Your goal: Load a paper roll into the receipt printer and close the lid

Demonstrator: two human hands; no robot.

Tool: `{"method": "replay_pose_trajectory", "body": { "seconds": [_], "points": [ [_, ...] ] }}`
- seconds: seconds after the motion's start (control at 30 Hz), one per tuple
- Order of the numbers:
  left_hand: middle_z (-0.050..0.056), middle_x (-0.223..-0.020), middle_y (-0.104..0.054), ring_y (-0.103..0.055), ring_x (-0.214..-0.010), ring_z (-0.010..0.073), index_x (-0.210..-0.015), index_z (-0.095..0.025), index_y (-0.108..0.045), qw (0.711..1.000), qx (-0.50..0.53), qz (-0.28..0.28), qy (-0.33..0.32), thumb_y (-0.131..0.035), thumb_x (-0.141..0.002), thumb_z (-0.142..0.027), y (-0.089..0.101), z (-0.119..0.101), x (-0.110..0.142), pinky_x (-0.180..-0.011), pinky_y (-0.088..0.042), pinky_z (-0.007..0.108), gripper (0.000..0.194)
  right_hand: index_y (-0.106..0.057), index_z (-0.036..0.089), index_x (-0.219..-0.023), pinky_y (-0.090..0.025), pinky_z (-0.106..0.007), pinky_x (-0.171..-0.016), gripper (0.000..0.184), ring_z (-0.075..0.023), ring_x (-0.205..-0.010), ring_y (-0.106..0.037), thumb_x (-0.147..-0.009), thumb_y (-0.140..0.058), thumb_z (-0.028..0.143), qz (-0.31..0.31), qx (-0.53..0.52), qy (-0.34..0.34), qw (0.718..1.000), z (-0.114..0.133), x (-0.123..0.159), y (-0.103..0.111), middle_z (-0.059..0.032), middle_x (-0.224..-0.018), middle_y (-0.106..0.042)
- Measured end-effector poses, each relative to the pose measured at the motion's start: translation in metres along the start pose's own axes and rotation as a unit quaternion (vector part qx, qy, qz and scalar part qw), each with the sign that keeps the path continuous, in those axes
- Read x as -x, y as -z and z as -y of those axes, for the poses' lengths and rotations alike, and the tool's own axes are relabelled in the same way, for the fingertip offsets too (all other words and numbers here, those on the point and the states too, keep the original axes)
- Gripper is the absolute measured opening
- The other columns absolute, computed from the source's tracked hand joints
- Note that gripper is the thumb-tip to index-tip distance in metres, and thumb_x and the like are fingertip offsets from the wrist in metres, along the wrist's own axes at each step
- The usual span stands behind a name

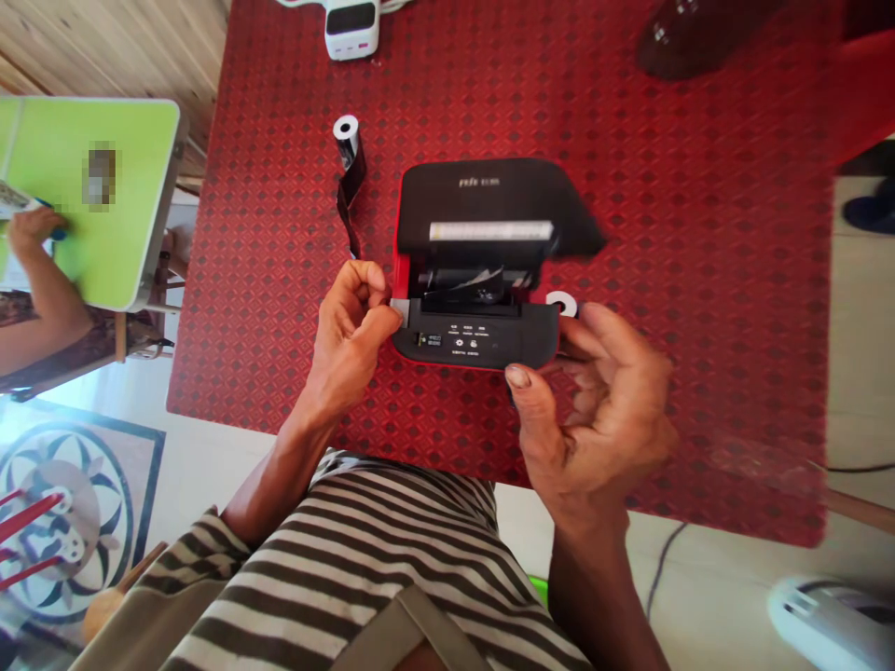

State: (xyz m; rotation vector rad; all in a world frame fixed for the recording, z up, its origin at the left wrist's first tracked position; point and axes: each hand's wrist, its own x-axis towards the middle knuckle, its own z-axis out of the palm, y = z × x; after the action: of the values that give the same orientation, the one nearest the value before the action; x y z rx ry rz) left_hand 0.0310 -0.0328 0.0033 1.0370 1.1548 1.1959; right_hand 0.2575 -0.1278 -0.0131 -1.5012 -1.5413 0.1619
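A black and red label printer (489, 340) sits on the table with its dark lid (482, 200) raised, the lid's right edge blurred. Black film (475, 284) lies in the gap beneath the lid. My left hand (356, 331) is closed at the printer's left side, thumb and fingers pinching round a grey tab. Round the front right corner, my right hand (601, 401) has its thumb on the front edge and its fingers bent against the side. A white roll end (562, 304) shows beside its index finger. Left of the printer stands a small roll of black ribbon (348, 140), its tail unwound.
The red patterned table (266, 280) carries a white power adapter (351, 28) at the far edge and a dark container (681, 37) at far right. On the left, another person's arm (48, 270) rests at a green table (140, 214).
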Motion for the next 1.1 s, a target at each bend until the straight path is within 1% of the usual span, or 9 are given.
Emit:
{"method": "replay_pose_trajectory", "body": {
  "seconds": [0.07,0.13,0.23,0.37,0.43,0.6,0.7,0.93,1.1],
  "points": [
    [-0.004,-0.088,-0.046,-0.038,-0.075,0.0165,-0.098,-0.029,-0.056,1.000,-0.006,-0.001,-0.006,-0.088,-0.082,-0.029,0.000,0.001,-0.001,-0.069,-0.040,0.032,0.035,-0.061,0.042,-0.192,-0.077,-0.043,-0.086,0.071,-0.0337,-0.116,-0.097,-0.124,-0.082,0.046,-0.009,-0.002,-0.005,1.000,-0.001,0.001,-0.003,-0.0126,-0.152,-0.093],
    [-0.004,-0.087,-0.046,-0.039,-0.074,0.0160,-0.097,-0.028,-0.056,1.000,-0.011,-0.003,-0.014,-0.086,-0.082,-0.028,0.000,0.003,-0.001,-0.069,-0.040,0.032,0.033,-0.064,0.041,-0.189,-0.077,-0.042,-0.082,0.069,-0.0298,-0.102,-0.096,-0.123,-0.083,0.050,-0.014,-0.018,-0.003,1.000,-0.004,0.000,-0.004,-0.0129,-0.151,-0.094],
    [-0.004,-0.086,-0.047,-0.043,-0.075,0.0157,-0.097,-0.028,-0.058,0.999,-0.007,-0.010,-0.036,-0.087,-0.084,-0.029,-0.001,0.007,-0.001,-0.069,-0.041,0.030,0.031,-0.069,0.040,-0.185,-0.078,-0.045,-0.080,0.069,-0.0299,-0.094,-0.095,-0.120,-0.088,0.056,-0.014,-0.049,0.020,0.998,-0.008,-0.013,0.006,-0.0125,-0.146,-0.096],
    [-0.004,-0.088,-0.054,-0.051,-0.077,0.0158,-0.098,-0.028,-0.062,0.998,0.003,0.001,-0.057,-0.093,-0.089,-0.036,0.002,0.011,-0.001,-0.072,-0.049,0.029,0.034,-0.090,0.038,-0.157,-0.078,-0.051,-0.102,0.034,-0.0329,-0.112,-0.097,-0.127,-0.075,0.030,0.002,0.057,0.091,0.994,0.002,-0.054,0.030,-0.0076,-0.135,-0.099],
    [-0.004,-0.087,-0.056,-0.051,-0.075,0.0154,-0.100,-0.028,-0.064,0.998,0.009,0.019,-0.056,-0.099,-0.091,-0.042,0.004,0.012,-0.001,-0.071,-0.050,0.029,0.038,-0.095,0.034,-0.143,-0.076,-0.052,-0.110,0.031,-0.0325,-0.117,-0.097,-0.128,-0.070,0.021,0.042,0.091,0.145,0.984,0.008,-0.082,0.032,-0.0071,-0.132,-0.100],
    [-0.003,-0.086,-0.063,-0.055,-0.076,0.0157,-0.102,-0.028,-0.070,0.998,0.011,0.036,-0.048,-0.108,-0.093,-0.055,0.007,0.010,0.001,-0.070,-0.051,0.029,0.049,-0.094,0.027,-0.128,-0.073,-0.055,-0.109,0.035,-0.0356,-0.120,-0.091,-0.126,-0.060,0.018,0.258,0.097,0.198,0.941,0.002,-0.139,0.002,-0.0097,-0.127,-0.098],
    [-0.003,-0.085,-0.065,-0.056,-0.075,0.0152,-0.103,-0.027,-0.070,0.998,0.025,0.040,-0.031,-0.111,-0.092,-0.060,0.005,0.009,0.003,-0.069,-0.051,0.029,0.054,-0.091,0.027,-0.115,-0.071,-0.054,-0.108,0.028,-0.0365,-0.117,-0.088,-0.120,-0.065,0.016,0.332,0.119,0.201,0.914,-0.006,-0.157,-0.020,-0.0106,-0.119,-0.095],
    [-0.006,-0.084,-0.061,-0.054,-0.073,0.0140,-0.107,-0.027,-0.071,0.998,0.047,0.047,-0.021,-0.112,-0.094,-0.058,0.002,0.007,0.006,-0.069,-0.049,0.028,0.053,-0.086,0.024,-0.113,-0.064,-0.046,-0.085,0.019,-0.0340,-0.094,-0.086,-0.107,-0.072,0.012,0.411,0.202,0.235,0.857,-0.009,-0.174,-0.046,-0.0111,-0.107,-0.090],
    [-0.006,-0.082,-0.060,-0.054,-0.073,0.0144,-0.105,-0.028,-0.070,0.998,0.040,0.045,-0.014,-0.112,-0.091,-0.059,0.002,0.006,0.005,-0.069,-0.050,0.029,0.054,-0.084,0.022,-0.108,-0.066,-0.047,-0.091,0.024,-0.0347,-0.098,-0.086,-0.103,-0.069,0.004,0.399,0.236,0.275,0.842,-0.014,-0.176,-0.055,-0.0130,-0.106,-0.089]
  ]
}}
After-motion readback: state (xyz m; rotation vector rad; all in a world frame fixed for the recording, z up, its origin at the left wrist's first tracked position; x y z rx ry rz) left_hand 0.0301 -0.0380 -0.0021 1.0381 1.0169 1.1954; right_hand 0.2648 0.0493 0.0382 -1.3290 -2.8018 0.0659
